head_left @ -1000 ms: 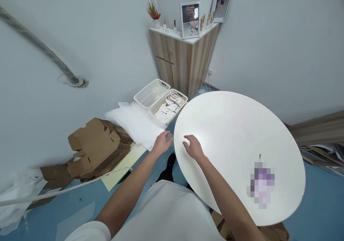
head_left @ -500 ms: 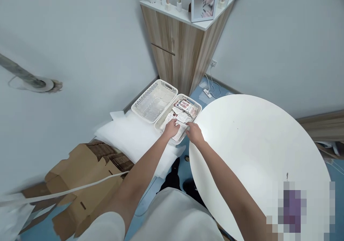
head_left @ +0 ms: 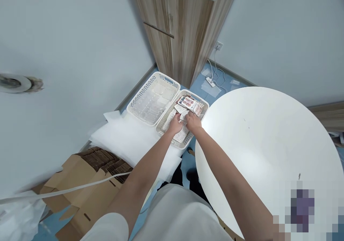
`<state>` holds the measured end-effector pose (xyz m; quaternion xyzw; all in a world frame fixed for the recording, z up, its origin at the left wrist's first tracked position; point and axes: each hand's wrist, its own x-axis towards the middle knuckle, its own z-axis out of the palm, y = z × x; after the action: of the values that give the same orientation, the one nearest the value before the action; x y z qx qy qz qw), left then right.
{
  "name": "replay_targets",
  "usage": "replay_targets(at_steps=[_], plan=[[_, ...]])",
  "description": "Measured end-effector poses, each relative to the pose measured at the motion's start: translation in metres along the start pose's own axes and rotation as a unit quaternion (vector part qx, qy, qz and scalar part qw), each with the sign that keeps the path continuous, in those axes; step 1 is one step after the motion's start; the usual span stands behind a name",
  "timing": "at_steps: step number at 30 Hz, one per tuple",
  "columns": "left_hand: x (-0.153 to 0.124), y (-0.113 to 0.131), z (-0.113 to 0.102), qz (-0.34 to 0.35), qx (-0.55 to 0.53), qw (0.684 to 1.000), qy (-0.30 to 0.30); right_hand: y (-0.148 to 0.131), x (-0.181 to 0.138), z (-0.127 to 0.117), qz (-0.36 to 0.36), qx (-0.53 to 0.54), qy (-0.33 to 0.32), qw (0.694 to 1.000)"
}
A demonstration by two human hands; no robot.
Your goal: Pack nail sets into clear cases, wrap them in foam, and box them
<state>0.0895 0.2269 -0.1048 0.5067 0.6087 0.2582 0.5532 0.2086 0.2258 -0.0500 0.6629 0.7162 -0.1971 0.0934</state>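
Note:
My left hand [head_left: 175,124] and my right hand [head_left: 193,122] are close together over a white plastic basket [head_left: 192,141]. Their fingers are curled at a small white printed packet [head_left: 184,115], one hand on either side of it. Beneath and around them in the basket lie several more flat white packets with printed text. A small stack of packs [head_left: 189,103] with pictures of pink nails rests at the basket's far end. My fingertips are partly hidden among the packets.
A second white basket [head_left: 131,109] adjoins on the left. White foam sheets [head_left: 122,133] and flattened cardboard boxes [head_left: 88,198] lie at left. A round white table [head_left: 271,133] stands at right. A wooden cabinet [head_left: 185,33] and a power strip [head_left: 210,82] are behind.
My right hand has moved left from the basket's right rim to over the packets, and both hands are closer together. The view has tilted down.

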Motion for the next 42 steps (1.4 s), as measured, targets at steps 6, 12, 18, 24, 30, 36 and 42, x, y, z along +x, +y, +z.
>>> replay_targets(at_steps=[6, 12, 18, 24, 30, 36, 42], plan=[[-0.004, 0.001, 0.0, -0.001, 0.007, 1.0, -0.006, -0.003, 0.001, 0.004, 0.032, -0.019, 0.017, 0.999], [-0.013, 0.002, -0.007, -0.011, 0.0, 1.0, 0.027, -0.007, -0.007, 0.001, 0.005, -0.006, 0.001, 1.0], [-0.044, 0.017, -0.026, 0.01, -0.01, 0.998, 0.068, -0.013, -0.034, -0.006, -0.041, 0.104, 0.047, 0.993], [-0.084, 0.027, -0.032, 0.076, -0.018, 0.995, 0.066, -0.015, -0.084, -0.004, -0.068, 0.193, 0.1, 0.974], [-0.123, 0.034, -0.022, 0.075, -0.096, 0.992, 0.014, -0.011, -0.144, -0.005, 0.005, 0.309, 0.136, 0.941], [-0.157, 0.04, 0.005, 0.004, -0.179, 0.977, -0.119, 0.0, -0.2, -0.001, 0.046, 0.651, 0.07, 0.754], [-0.177, 0.049, 0.037, -0.008, -0.239, 0.959, -0.154, 0.023, -0.236, 0.018, 0.045, 0.848, 0.015, 0.527]])
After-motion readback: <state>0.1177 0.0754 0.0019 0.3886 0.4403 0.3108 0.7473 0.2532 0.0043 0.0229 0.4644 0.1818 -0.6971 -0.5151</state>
